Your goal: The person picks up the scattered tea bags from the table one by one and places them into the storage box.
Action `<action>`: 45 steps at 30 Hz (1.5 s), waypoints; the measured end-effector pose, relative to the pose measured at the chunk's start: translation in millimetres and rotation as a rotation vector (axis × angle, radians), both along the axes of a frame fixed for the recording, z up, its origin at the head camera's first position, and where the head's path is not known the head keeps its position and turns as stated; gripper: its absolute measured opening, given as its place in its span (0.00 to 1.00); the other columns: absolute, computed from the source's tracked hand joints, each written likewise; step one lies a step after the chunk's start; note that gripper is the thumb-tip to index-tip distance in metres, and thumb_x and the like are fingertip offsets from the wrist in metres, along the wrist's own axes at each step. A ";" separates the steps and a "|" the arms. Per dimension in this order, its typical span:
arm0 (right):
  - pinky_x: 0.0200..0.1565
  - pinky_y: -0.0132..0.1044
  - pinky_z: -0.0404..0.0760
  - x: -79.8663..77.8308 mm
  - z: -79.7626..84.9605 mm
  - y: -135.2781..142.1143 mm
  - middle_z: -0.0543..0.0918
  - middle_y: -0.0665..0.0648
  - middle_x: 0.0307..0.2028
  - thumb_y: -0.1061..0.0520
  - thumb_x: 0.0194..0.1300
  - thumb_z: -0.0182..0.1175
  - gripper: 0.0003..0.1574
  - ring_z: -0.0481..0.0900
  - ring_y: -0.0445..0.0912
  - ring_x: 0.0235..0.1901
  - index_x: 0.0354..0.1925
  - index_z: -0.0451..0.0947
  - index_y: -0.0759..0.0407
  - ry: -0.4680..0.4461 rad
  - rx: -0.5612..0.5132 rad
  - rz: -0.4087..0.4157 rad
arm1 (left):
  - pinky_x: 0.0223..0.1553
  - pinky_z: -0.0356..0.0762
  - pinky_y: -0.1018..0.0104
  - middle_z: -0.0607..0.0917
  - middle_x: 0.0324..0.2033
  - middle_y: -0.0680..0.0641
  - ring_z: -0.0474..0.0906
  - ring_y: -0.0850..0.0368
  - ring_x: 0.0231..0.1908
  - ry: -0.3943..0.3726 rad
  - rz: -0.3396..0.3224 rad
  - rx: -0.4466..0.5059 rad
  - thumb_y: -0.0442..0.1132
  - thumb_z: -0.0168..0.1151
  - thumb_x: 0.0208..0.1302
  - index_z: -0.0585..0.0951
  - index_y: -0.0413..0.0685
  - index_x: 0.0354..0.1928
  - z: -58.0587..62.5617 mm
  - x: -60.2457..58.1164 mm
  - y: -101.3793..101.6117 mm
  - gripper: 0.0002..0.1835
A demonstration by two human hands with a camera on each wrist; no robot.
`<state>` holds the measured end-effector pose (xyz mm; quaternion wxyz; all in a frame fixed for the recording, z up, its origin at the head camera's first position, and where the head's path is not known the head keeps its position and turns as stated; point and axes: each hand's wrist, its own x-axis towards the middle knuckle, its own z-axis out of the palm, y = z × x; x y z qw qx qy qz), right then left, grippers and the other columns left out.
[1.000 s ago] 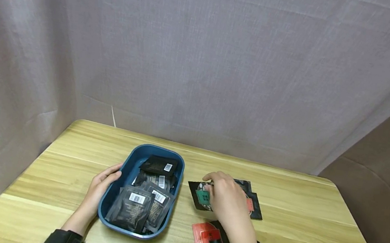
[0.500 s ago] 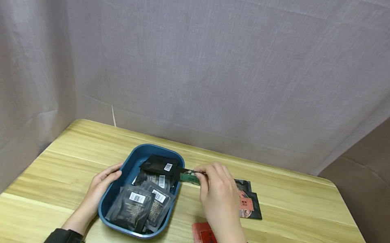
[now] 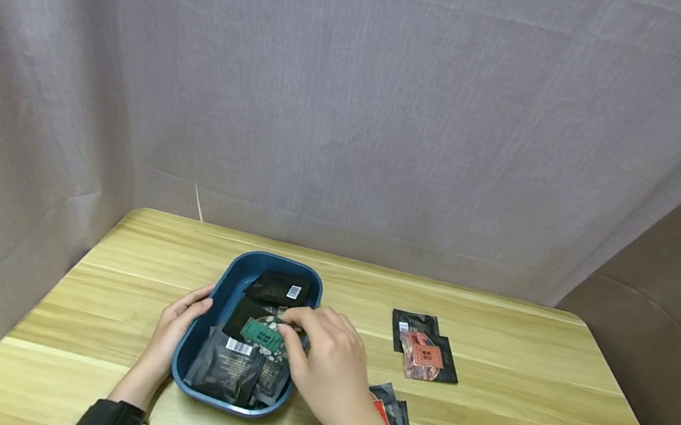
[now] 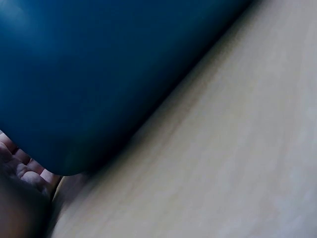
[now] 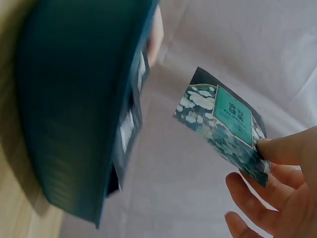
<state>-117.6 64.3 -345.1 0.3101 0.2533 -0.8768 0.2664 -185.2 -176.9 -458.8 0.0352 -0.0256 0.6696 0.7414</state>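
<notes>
A dark blue plastic bin [image 3: 227, 302] stands on the table with several black sachets inside, some showing white barcode labels. My left hand [image 3: 166, 333] rests against the bin's left outer side, its fingertips near the rim. In the left wrist view, the bin's wall [image 4: 99, 74] hides part of that hand. Over the bin, my right hand [image 3: 327, 361] pinches a tea sachet [image 3: 260, 335] with a green label and white flower print. The right wrist view shows this sachet [image 5: 218, 124] held by one edge between thumb and fingers, above the rim.
Two overlapping sachets [image 3: 425, 356], one with a red label, lie on the table [image 3: 515, 408] to the right. Nearer the front, more sachets [image 3: 394, 417] are partly covered by the right forearm. A grey cloth curtain [image 3: 389, 140] hangs behind the table.
My right hand has picked the green-labelled tea sachet off the right-hand group and carried it left over the bin. The left hand and the bin have stayed in place.
</notes>
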 end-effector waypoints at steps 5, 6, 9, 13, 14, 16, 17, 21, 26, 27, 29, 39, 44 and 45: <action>0.31 0.33 0.76 0.7 -7.5 -7.3 0.84 0.46 0.30 0.55 0.62 0.70 0.07 0.77 0.37 0.30 0.40 0.84 0.50 -0.122 0.043 0.026 | 0.53 0.72 0.77 0.68 0.69 0.44 0.71 0.70 0.56 0.007 -0.004 0.016 0.46 0.52 0.76 0.67 0.40 0.71 1.2 0.7 -0.3 0.27; 0.31 0.32 0.75 0.0 -8.9 -7.5 0.84 0.46 0.30 0.55 0.62 0.70 0.08 0.76 0.37 0.29 0.41 0.84 0.50 -0.158 0.050 0.026 | 0.53 0.72 0.77 0.67 0.69 0.44 0.71 0.70 0.57 0.009 -0.006 0.016 0.46 0.52 0.76 0.67 0.40 0.71 1.2 0.7 -0.6 0.28; 0.32 0.34 0.75 -3.1 -13.0 -7.1 0.83 0.47 0.30 0.56 0.63 0.69 0.10 0.75 0.38 0.28 0.43 0.82 0.50 -0.278 0.080 0.022 | 0.53 0.71 0.77 0.67 0.69 0.44 0.70 0.69 0.57 0.013 -0.009 0.014 0.46 0.52 0.76 0.66 0.40 0.72 1.2 1.2 -1.3 0.28; 0.36 0.36 0.77 -7.3 -18.8 -7.1 0.84 0.47 0.32 0.56 0.65 0.67 0.13 0.76 0.38 0.31 0.48 0.81 0.50 -0.390 0.138 0.023 | 0.53 0.71 0.77 0.68 0.69 0.43 0.70 0.69 0.57 0.005 0.000 0.005 0.46 0.52 0.76 0.67 0.39 0.71 0.7 1.7 -1.3 0.28; 0.37 0.36 0.77 -7.9 -20.1 -7.3 0.84 0.46 0.32 0.56 0.65 0.67 0.13 0.76 0.38 0.32 0.49 0.81 0.50 -0.402 0.151 0.024 | 0.53 0.71 0.77 0.68 0.69 0.43 0.70 0.69 0.57 0.001 0.001 0.003 0.46 0.52 0.76 0.67 0.40 0.71 0.5 1.7 -1.2 0.28; 0.37 0.35 0.77 -8.7 -21.7 -7.7 0.83 0.46 0.33 0.56 0.65 0.67 0.14 0.76 0.38 0.33 0.50 0.80 0.50 -0.407 0.168 0.024 | 0.54 0.71 0.77 0.68 0.69 0.43 0.70 0.69 0.58 -0.004 0.003 -0.002 0.46 0.52 0.76 0.67 0.40 0.71 0.4 1.6 -0.9 0.28; 0.37 0.35 0.77 -8.8 -22.1 -7.8 0.83 0.45 0.33 0.57 0.65 0.67 0.15 0.76 0.38 0.33 0.50 0.80 0.50 -0.404 0.176 0.025 | 0.54 0.71 0.78 0.68 0.69 0.44 0.69 0.68 0.58 -0.006 0.002 -0.003 0.47 0.52 0.76 0.67 0.40 0.71 0.5 1.5 -0.8 0.28; 0.37 0.35 0.77 -8.4 -22.3 -7.6 0.83 0.44 0.33 0.58 0.64 0.68 0.16 0.77 0.38 0.34 0.50 0.81 0.51 -0.392 0.198 0.019 | 0.54 0.70 0.78 0.67 0.69 0.44 0.67 0.67 0.59 -0.009 0.000 0.000 0.47 0.52 0.76 0.67 0.40 0.71 1.4 1.0 -0.4 0.28; 0.39 0.36 0.79 -9.3 -23.6 -6.6 0.84 0.46 0.34 0.57 0.64 0.68 0.15 0.77 0.39 0.34 0.49 0.81 0.52 -0.357 0.216 0.002 | 0.54 0.71 0.77 0.68 0.69 0.45 0.69 0.67 0.59 -0.014 0.006 0.009 0.45 0.52 0.76 0.67 0.40 0.71 1.6 0.6 0.5 0.28; 0.39 0.37 0.79 -9.8 -23.9 -6.0 0.84 0.46 0.35 0.56 0.64 0.68 0.14 0.77 0.40 0.33 0.49 0.81 0.52 -0.348 0.219 -0.003 | 0.54 0.71 0.77 0.68 0.69 0.45 0.69 0.67 0.58 -0.015 0.010 0.012 0.45 0.52 0.76 0.67 0.40 0.71 1.6 0.5 0.8 0.27; 0.39 0.39 0.79 -11.3 -24.2 -4.1 0.85 0.48 0.37 0.56 0.65 0.68 0.14 0.78 0.41 0.34 0.49 0.82 0.53 -0.334 0.223 -0.013 | 0.54 0.70 0.77 0.68 0.69 0.45 0.69 0.67 0.59 -0.016 0.015 0.009 0.45 0.52 0.76 0.67 0.40 0.71 1.2 0.4 0.7 0.27; 0.37 0.43 0.80 -27.2 -21.3 24.5 0.85 0.52 0.37 0.55 0.63 0.69 0.16 0.81 0.45 0.34 0.49 0.82 0.54 -0.334 0.205 -0.118 | 0.54 0.69 0.79 0.67 0.69 0.45 0.67 0.67 0.60 -0.016 0.017 0.002 0.45 0.53 0.75 0.67 0.40 0.71 -0.2 0.3 0.2 0.28; 0.36 0.45 0.81 -34.6 -21.5 43.3 0.86 0.56 0.40 0.54 0.62 0.70 0.18 0.83 0.50 0.37 0.49 0.82 0.58 -0.380 0.242 -0.192 | 0.55 0.67 0.80 0.67 0.70 0.45 0.63 0.63 0.64 -0.013 0.005 0.003 0.46 0.52 0.76 0.66 0.40 0.72 0.3 -0.2 0.0 0.28; 0.36 0.46 0.81 -36.0 -21.8 46.8 0.86 0.57 0.41 0.54 0.62 0.70 0.18 0.83 0.51 0.37 0.49 0.82 0.59 -0.393 0.253 -0.204 | 0.55 0.66 0.80 0.66 0.70 0.45 0.63 0.62 0.64 -0.014 0.003 0.002 0.46 0.52 0.76 0.66 0.40 0.72 0.4 -0.3 -0.1 0.28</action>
